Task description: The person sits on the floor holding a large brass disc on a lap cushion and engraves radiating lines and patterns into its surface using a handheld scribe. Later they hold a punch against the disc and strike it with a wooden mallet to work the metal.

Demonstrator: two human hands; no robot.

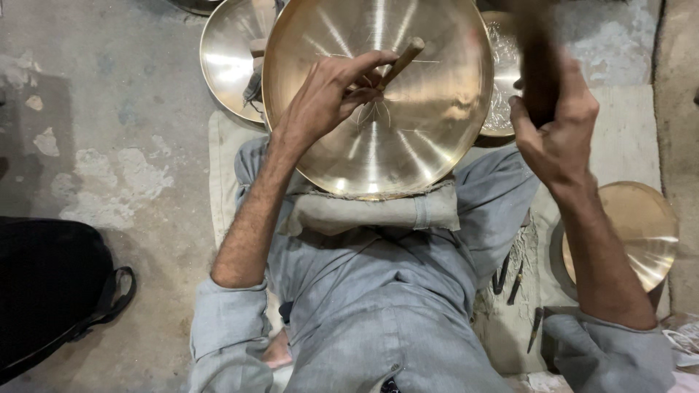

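Brass plate, large and round, propped on a folded cloth pad across the lap, faint petal lines at its centre; left hand clenched round a wooden-handled chisel, tip pressed to the plate; right hand raised beside the rim, fingers wrapped about a dark, blurred tool, perhaps a mallet; more brass dishes behind; another dish lower right.
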